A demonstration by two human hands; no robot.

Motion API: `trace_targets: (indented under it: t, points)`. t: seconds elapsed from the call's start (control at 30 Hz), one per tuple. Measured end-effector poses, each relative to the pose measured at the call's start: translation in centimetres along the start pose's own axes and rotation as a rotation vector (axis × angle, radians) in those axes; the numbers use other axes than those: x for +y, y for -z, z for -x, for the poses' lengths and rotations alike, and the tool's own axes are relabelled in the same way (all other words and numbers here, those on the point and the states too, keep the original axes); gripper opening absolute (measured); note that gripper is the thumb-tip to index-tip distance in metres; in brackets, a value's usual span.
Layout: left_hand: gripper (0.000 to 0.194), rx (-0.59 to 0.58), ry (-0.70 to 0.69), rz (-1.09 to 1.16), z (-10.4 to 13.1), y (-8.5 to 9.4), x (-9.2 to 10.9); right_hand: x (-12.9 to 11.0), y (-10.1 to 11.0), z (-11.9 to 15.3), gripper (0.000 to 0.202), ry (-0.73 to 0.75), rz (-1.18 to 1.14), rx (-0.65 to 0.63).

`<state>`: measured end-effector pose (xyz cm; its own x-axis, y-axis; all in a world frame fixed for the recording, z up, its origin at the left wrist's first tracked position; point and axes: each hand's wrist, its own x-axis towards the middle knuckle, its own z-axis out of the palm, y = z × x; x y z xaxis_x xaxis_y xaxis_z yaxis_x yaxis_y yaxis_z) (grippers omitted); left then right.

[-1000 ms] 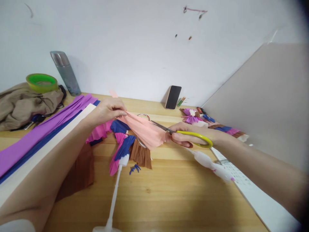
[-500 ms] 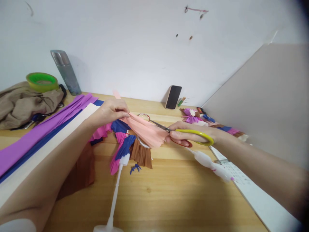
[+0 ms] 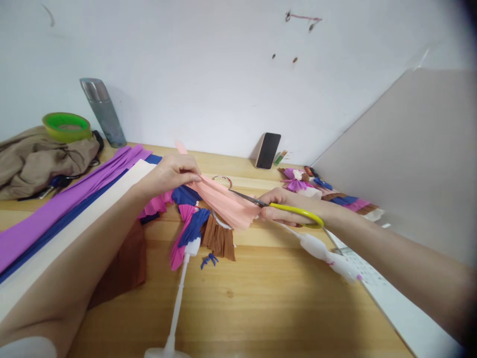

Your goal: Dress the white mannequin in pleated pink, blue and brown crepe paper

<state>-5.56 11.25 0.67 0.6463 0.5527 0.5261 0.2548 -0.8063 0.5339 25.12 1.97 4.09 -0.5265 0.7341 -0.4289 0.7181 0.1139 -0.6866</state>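
Between thumb and fingers, my left hand (image 3: 177, 170) pinches one end of a peach crepe strip (image 3: 227, 203), which fans out toward the right. My right hand (image 3: 281, 205) is closed on yellow-handled scissors (image 3: 298, 210); their dark blades lie along the strip's upper edge. Right-hand fingertips are close to the strip's wide end, and whether they grip it too is unclear. Below the strip are pleated brown paper (image 3: 218, 239), blue paper (image 3: 194, 226) and pink paper (image 3: 181, 248), partly over a white ring. A small blue scrap (image 3: 209, 260) lies nearby.
Purple, blue and cream strips (image 3: 74, 214) run along the left. Behind stand a bottle (image 3: 104, 114), green tape (image 3: 67, 127) on brown cloth, and a phone (image 3: 268, 150). A glue bottle (image 3: 178, 298) is in front; another white one (image 3: 328, 258) lies right. Paper flowers (image 3: 296, 178) sit back right.
The scissors' handles have drawn closer together, with the red-orange lower loop now hidden. My right hand has shifted slightly; my left hand keeps its pinch.
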Motion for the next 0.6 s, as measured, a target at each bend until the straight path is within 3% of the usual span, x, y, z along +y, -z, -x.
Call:
trace_targets:
  t: [0.6]
  points:
    - [0.015, -0.03, 0.034, 0.039, 0.1, -0.3, 0.1, -1.7, -0.3, 1.2, 0.051, 0.024, -0.014, -0.07]
